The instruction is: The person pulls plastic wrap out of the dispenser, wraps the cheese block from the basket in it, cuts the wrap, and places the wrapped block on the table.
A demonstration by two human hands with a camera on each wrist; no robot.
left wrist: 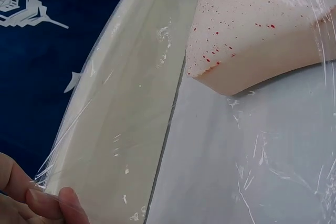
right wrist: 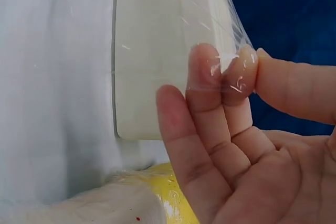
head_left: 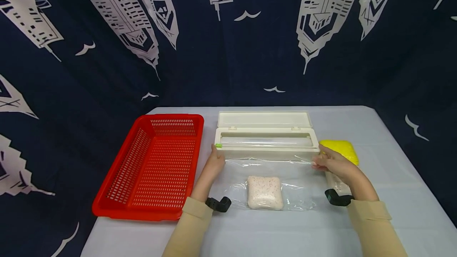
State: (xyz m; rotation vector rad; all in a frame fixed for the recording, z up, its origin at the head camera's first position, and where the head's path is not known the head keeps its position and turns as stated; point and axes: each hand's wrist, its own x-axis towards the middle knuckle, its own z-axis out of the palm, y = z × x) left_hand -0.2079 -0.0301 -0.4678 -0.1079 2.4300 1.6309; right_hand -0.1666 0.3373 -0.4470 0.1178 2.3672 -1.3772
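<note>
A cream-coloured cling film dispenser [head_left: 267, 153] lies on the table with its lid raised. Clear plastic film [head_left: 300, 187] stretches from its front edge toward the person. On the same stretch of film sits a pale, rounded-square block with red specks [head_left: 265, 193], seen from the side in the left wrist view [left wrist: 252, 35]. My left hand [head_left: 214, 165] pinches the film at the dispenser's left front corner. At the right corner, my right hand [head_left: 335, 165] pinches the film's other edge between thumb and finger, its remaining fingers [right wrist: 176, 114] spread below.
To the left stands a red slotted plastic basket [head_left: 160, 177]. A yellow wrapped item [head_left: 340, 150] and a pale wrapped one [head_left: 337, 183] lie beside the right hand. Dark patterned cloth [head_left: 228, 58] hangs behind the white table [head_left: 285, 237].
</note>
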